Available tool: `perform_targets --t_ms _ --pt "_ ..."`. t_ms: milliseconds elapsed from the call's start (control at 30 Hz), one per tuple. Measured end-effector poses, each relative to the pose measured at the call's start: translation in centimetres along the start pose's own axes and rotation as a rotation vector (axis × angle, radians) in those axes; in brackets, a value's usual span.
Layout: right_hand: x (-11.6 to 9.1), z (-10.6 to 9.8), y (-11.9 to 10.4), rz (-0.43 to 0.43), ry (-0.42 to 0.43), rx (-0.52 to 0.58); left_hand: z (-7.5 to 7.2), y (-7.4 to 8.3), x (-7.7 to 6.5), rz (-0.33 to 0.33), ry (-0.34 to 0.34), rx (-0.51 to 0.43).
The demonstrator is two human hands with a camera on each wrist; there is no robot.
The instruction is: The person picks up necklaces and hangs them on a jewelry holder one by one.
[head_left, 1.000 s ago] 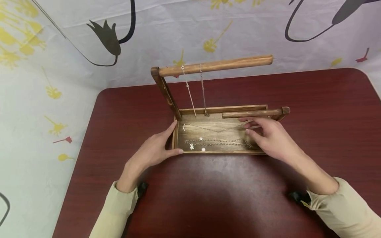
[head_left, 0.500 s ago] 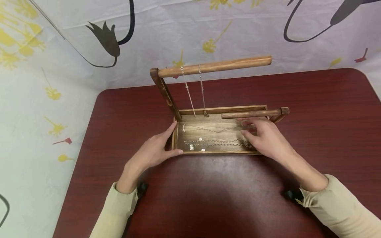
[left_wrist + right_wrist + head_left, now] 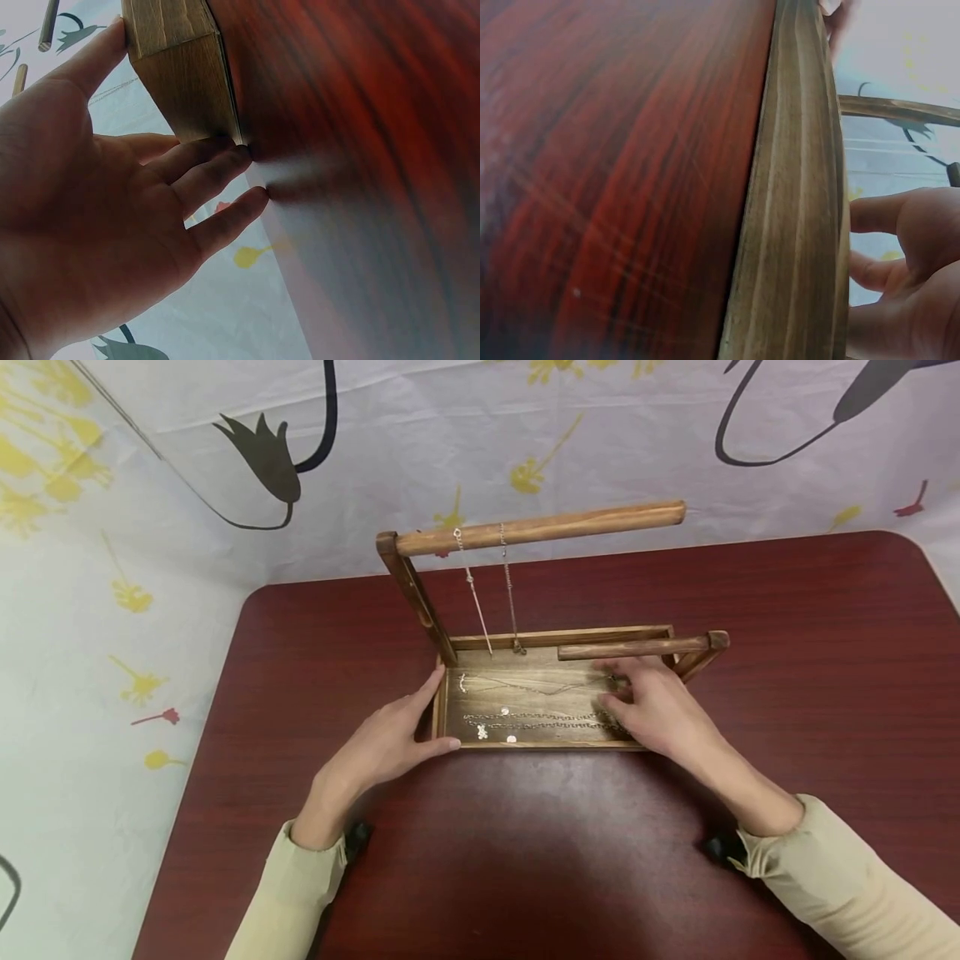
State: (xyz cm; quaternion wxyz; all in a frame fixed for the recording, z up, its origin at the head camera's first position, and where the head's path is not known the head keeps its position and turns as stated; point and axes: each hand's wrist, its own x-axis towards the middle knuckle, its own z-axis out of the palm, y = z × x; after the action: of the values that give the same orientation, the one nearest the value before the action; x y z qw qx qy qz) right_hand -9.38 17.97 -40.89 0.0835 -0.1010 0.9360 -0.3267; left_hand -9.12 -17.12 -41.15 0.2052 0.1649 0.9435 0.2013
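In the head view a shallow wooden tray (image 3: 555,744) with two upright arms holds several fine necklaces. My left hand (image 3: 386,735) rests against its left end, thumb along the front corner; the left wrist view shows straight fingers at the tray's end wall. My right hand (image 3: 660,710) reaches into the tray's right part, under the short bar (image 3: 630,649). Its thumb and fingers are spread around the right end of a thin chain necklace (image 3: 547,692). Below that lies a thicker chain (image 3: 555,725) with a bear-shaped charm (image 3: 482,732); the right hand covers its right end.
Two necklaces hang from the long upper bar (image 3: 540,527), one silvery (image 3: 480,606), one darker (image 3: 510,589). Small round white discs (image 3: 512,739) lie near the tray's front. The dark red table (image 3: 555,843) surrounds it, with a patterned cloth (image 3: 600,443) behind.
My right hand has moved a little left and deeper into the tray, over the chain ends. The left hand and the necklaces look unmoved.
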Motion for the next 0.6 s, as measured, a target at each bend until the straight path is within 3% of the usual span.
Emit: perform_targets --t_ms 300,600 --pt "0.3 0.6 0.1 0.005 0.024 -0.051 0.0 0.1 -0.1 -0.006 -0.009 -0.002" --pt "0.5 1.9 0.6 -0.135 0.243 -0.142 0.0 0.1 -0.1 -0.005 -0.009 -0.006"
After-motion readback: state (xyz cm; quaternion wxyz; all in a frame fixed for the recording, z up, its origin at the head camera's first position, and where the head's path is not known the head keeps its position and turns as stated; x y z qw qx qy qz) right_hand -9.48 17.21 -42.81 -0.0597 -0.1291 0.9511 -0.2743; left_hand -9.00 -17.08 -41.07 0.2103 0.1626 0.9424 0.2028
